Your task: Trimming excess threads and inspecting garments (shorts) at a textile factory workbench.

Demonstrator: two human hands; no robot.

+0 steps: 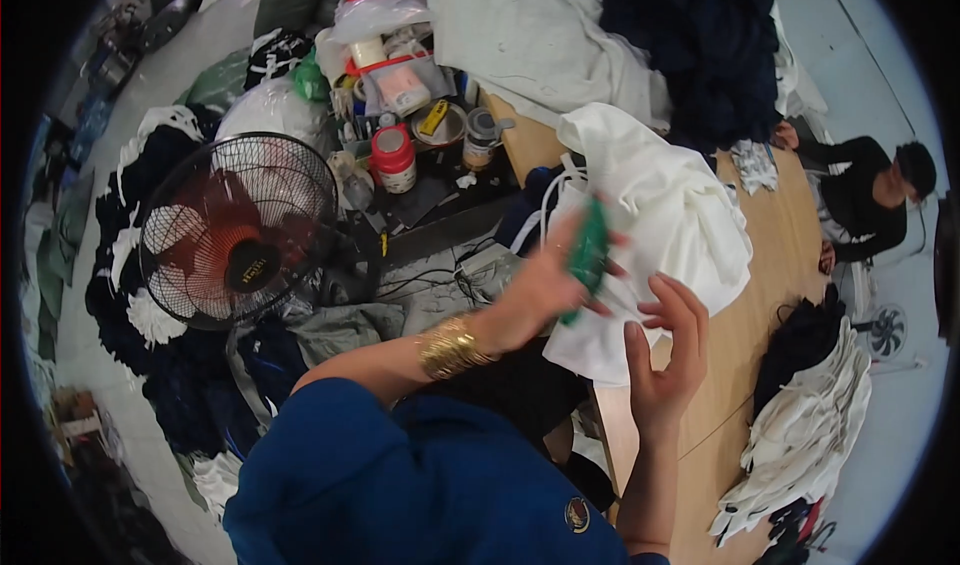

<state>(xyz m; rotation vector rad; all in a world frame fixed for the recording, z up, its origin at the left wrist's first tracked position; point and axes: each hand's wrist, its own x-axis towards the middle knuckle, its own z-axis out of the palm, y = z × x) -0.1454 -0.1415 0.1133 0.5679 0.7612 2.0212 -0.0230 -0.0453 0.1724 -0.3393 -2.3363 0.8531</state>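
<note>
My left hand [540, 287], with gold bangles [455, 347] at its wrist, is closed around a long, narrow green object [592, 250]. Motion blurs it, so its kind is unclear. Just beyond lies a bunched white cloth garment [670, 200] with a white cord, spread over the edge of the wooden table. My right hand [670, 355] is raised beside the garment's near edge, fingers apart and curved, with nothing in it.
A black standing fan [240, 235] is at my left, near a cluttered dark bench holding a red jar [393, 155] and a yellow cutter [434, 117]. Grey [540, 40] and navy cloth [690, 55] are heaped at the back. White garments [800, 435] are piled right; another person [870, 200] sits beyond.
</note>
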